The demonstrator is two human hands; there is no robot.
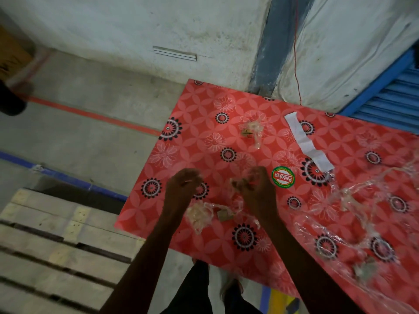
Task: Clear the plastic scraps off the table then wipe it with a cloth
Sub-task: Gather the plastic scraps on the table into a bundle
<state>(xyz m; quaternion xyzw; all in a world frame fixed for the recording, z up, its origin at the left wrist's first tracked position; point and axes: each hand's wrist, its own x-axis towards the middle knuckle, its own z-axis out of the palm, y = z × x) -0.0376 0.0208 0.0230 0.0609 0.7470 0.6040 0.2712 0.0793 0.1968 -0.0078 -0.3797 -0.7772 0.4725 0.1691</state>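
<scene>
While both hands hover over the red flower-patterned bench (pixel 204 105), the right hand (pixel 254 186) is clenched around crumpled clear plastic scraps (pixel 240 183); the left hand (pixel 181 186) is curled, its hold unclear. More clear scraps (pixel 199 215) lie just near of them, others far and right.

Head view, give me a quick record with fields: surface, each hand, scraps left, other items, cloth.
surface: table with red floral cover
left hand: curled, seems to pinch a bit of clear plastic
right hand: grips crumpled plastic scraps
scraps left: far clump, near clump, long clear strips on the right
other items: white strip, round sticker
cloth: none in view
</scene>
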